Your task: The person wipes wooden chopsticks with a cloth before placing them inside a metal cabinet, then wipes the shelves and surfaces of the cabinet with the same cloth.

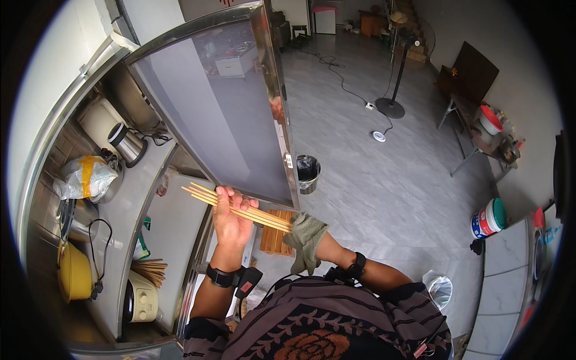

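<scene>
A small bundle of light wooden chopsticks (265,218) lies across my left hand (232,220), whose fingers and thumb close around it. Their tips stick out past the thumb to the left. My right hand (323,247) is mostly hidden by a grey-green cloth (308,236), which it presses around the other ends of the chopsticks. Left of my hands stands a metal cabinet with its mesh door (216,112) swung out. More chopsticks (150,272) lie on its lower shelf (173,216), next to a cream appliance with knobs (143,298).
The upper shelf (130,189) carries a steel kettle (128,146), a taped plastic bag (85,177) and a yellow basin (74,272). A wooden stool (275,238) stands beyond my hands, and a waste bin (308,177) beside the door. A paint-type bucket (488,219) is at right.
</scene>
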{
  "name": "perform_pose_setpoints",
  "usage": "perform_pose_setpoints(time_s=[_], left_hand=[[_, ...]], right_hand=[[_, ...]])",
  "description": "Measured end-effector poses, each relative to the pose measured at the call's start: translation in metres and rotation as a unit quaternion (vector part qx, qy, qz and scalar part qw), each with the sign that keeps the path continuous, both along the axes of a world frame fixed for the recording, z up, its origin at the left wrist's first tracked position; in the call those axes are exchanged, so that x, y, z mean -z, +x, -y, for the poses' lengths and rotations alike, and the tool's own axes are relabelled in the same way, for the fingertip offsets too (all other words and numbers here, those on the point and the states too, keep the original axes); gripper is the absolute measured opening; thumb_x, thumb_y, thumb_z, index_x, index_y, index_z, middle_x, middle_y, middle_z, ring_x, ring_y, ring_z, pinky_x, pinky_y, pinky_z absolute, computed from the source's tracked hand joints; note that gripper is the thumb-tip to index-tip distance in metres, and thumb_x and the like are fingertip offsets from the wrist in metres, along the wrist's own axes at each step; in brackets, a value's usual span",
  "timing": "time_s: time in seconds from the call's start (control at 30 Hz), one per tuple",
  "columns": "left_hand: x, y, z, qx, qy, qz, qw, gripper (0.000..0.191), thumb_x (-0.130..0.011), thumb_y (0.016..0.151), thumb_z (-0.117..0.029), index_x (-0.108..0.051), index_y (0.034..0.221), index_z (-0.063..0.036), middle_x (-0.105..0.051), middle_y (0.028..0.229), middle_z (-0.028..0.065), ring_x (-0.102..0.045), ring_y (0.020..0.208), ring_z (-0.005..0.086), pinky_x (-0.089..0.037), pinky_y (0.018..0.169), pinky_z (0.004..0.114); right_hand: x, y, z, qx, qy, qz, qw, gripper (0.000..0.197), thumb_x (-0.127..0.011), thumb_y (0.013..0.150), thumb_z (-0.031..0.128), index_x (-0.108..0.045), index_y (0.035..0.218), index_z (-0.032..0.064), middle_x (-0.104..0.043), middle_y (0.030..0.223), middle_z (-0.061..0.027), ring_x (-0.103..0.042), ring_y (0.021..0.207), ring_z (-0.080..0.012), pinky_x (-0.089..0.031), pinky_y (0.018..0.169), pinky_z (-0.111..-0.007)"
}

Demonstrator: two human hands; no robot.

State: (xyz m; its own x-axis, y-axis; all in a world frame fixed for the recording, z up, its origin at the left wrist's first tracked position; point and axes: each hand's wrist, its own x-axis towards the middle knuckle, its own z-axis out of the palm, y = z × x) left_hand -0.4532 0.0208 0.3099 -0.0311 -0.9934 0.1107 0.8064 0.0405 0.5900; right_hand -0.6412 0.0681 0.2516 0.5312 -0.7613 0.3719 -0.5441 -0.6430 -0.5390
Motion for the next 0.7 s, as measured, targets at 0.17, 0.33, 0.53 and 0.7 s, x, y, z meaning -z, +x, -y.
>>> perform_pose_setpoints(time_s=[0.17,0.33,0.53,0.7], left_hand=[[0.012,-0.029,-0.017,0.022,0.018,0.090,0.996,0.029,-0.039,0.092,-0.036,-0.044,0.076,-0.0123,-0.040,0.058,-0.0024,-0.042,0.057,0.0115,-0.042,0.067,0.033],[0.026,-0.044,-0.032,-0.010,-0.009,0.201,0.979,0.026,-0.042,0.092,-0.030,-0.047,0.080,-0.0078,-0.043,0.061,0.0013,-0.045,0.057,0.0124,-0.044,0.063,0.030],[0.031,-0.030,-0.024,0.055,0.007,0.157,0.986,0.028,-0.046,0.090,-0.034,-0.047,0.080,-0.0081,-0.041,0.058,0.0015,-0.045,0.054,0.0121,-0.046,0.062,0.034],[0.015,-0.004,-0.007,0.030,-0.001,0.118,0.993,0.026,-0.046,0.090,-0.034,-0.049,0.082,-0.0095,-0.039,0.055,-0.0008,-0.044,0.052,0.0127,-0.046,0.061,0.034]], right_hand=[[-0.006,0.011,-0.004,-0.039,0.089,0.174,0.980,0.024,-0.060,0.071,0.019,-0.054,0.086,0.0022,-0.052,0.088,-0.0165,-0.051,0.084,-0.0290,-0.040,0.077,-0.037],[0.006,0.008,0.003,-0.061,0.362,0.231,0.901,0.041,-0.069,0.068,0.016,-0.053,0.105,0.0056,-0.055,0.091,-0.0070,-0.050,0.083,-0.0155,-0.042,0.077,-0.031],[0.003,0.004,-0.009,-0.083,0.289,0.264,0.916,0.029,-0.065,0.072,0.013,-0.055,0.099,0.0084,-0.055,0.083,-0.0043,-0.050,0.074,-0.0133,-0.043,0.068,-0.028],[0.007,-0.020,-0.008,-0.095,0.197,0.103,0.970,0.017,-0.058,0.076,0.014,-0.055,0.086,0.0014,-0.055,0.081,-0.0082,-0.052,0.074,-0.0152,-0.043,0.067,-0.028]])
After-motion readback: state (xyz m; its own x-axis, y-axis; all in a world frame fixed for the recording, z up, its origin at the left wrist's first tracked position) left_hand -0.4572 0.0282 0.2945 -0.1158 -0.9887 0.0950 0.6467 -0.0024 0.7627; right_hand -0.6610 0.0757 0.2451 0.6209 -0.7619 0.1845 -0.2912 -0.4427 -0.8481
